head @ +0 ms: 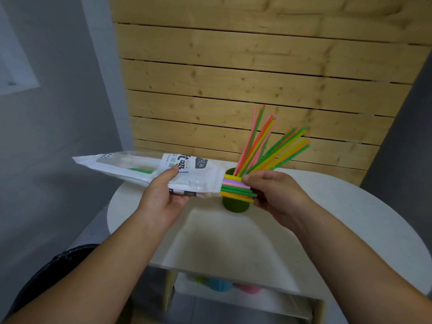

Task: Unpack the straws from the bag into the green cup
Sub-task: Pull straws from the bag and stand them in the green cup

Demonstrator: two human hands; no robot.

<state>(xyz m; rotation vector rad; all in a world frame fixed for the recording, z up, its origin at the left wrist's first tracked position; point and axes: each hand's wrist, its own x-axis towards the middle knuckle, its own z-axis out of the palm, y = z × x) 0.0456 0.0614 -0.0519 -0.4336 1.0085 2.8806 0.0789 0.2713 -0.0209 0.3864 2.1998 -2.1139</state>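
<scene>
My left hand (163, 195) holds a long white straw bag (145, 168) level above the table, its open mouth pointing right. A bundle of coloured straws (236, 188) sticks out of that mouth, and my right hand (275, 192) pinches their ends. Behind and below the bundle stands the green cup (235, 205), partly hidden by the straws and my fingers. Several straws (268, 146) in pink, orange, yellow and green stand in the cup, fanned up and to the right. More green straw shows through the bag's clear window.
The cup stands on a white round table (350, 218) against a wooden slat wall (233, 78). A lower shelf under the table holds green, blue and pink cups (222, 285). A grey wall lies to the left.
</scene>
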